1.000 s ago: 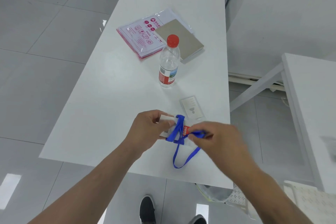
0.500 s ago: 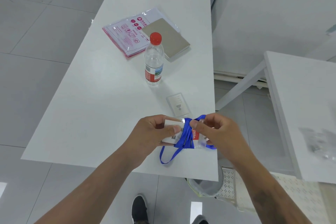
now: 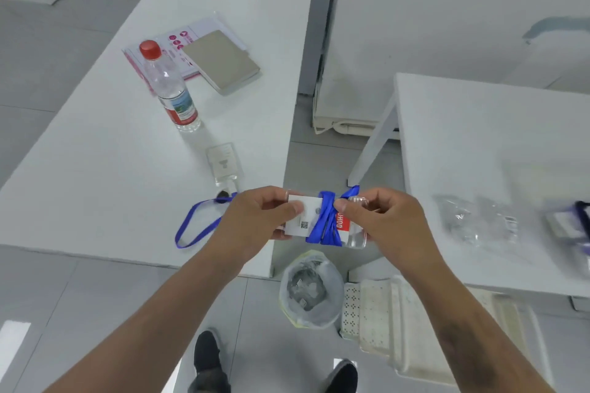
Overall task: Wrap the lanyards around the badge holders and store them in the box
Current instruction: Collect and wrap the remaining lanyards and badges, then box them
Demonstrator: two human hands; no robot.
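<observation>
While two white tables fill most of the view, the left table (image 3: 95, 150) carries a water bottle (image 3: 169, 86) with a red cap, a grey notebook (image 3: 223, 62) lying on a pink-printed plastic sleeve (image 3: 178, 38), and a second badge holder (image 3: 222, 163) whose blue lanyard loop (image 3: 198, 223) trails toward the near edge. On the right table (image 3: 479, 124) lie clear plastic bags (image 3: 475, 220), blurred, and something blue at the far right edge that is too smeared to name. Between the tables, on the floor, stand a lined bin (image 3: 311, 290) and, just beside it, a pale perforated basket (image 3: 383, 306). Above the gap, both hands hold a clear badge holder (image 3: 303, 217) level. The left hand (image 3: 252, 223) grips its left end, thumb on top and fingers curled beneath. The right hand (image 3: 386, 223) grips the right end, thumb and forefinger pinching the blue lanyard (image 3: 325, 223), which is wound in several turns round the holder's middle, a short end sticking up past the top edge.
</observation>
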